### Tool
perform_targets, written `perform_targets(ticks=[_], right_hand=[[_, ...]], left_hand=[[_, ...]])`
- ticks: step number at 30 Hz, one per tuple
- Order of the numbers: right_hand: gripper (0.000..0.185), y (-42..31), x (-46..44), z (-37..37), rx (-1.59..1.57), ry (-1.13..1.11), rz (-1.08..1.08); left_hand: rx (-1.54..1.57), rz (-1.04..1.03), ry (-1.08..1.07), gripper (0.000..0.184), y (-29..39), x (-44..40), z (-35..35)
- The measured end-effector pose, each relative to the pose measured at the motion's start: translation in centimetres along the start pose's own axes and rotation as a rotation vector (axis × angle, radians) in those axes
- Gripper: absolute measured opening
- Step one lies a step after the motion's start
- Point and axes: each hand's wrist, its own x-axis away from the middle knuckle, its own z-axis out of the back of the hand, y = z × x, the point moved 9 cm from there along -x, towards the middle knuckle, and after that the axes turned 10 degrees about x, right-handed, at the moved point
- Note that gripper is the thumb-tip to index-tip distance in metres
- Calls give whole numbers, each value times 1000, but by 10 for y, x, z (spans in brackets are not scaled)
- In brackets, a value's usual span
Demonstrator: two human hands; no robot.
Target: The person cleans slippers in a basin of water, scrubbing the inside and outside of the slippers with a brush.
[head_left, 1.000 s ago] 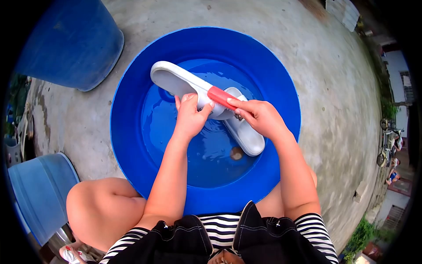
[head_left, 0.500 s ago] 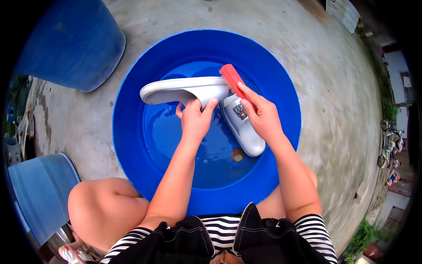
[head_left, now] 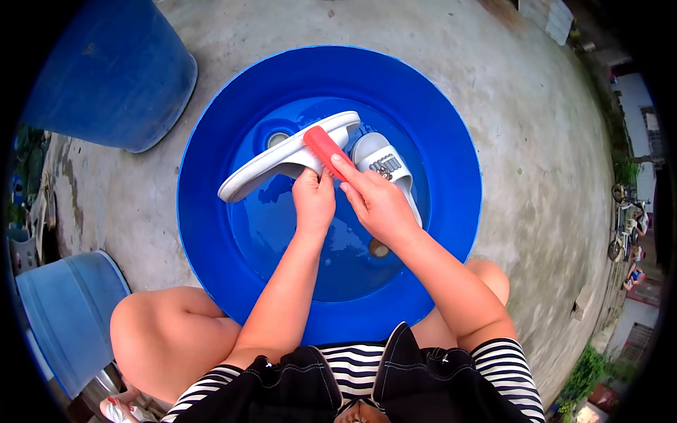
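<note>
left hand: forearm reaching forward over the tub, wrist near straight, grasping the slipper from its near side; fingertips partly hidden. slipper is above the water, tilted, one end up toward far right. right hand: forearm angled inward across the tub, thumb and fingers clamped on the brush handle, head against the slipper's sole edge. hands close together. second slipper in tub, just beyond right hand.
</note>
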Motion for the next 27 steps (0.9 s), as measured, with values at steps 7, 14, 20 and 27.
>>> perform_targets(ticks=[7,14,20,27], right_hand=[[51,9,-5,2,64,61,-77],[48,39,-17,24,100,93,-181],[51,-13,6,-4,30,0,41],[51,11,-9,10,-35,112,-111]], left_hand=[[-7,-68,11,29,8,1,-1],[-8,1,15,27,5,4,-3],[56,28,8,28,-6,1,6],[36,40,3,29,13,1,0]])
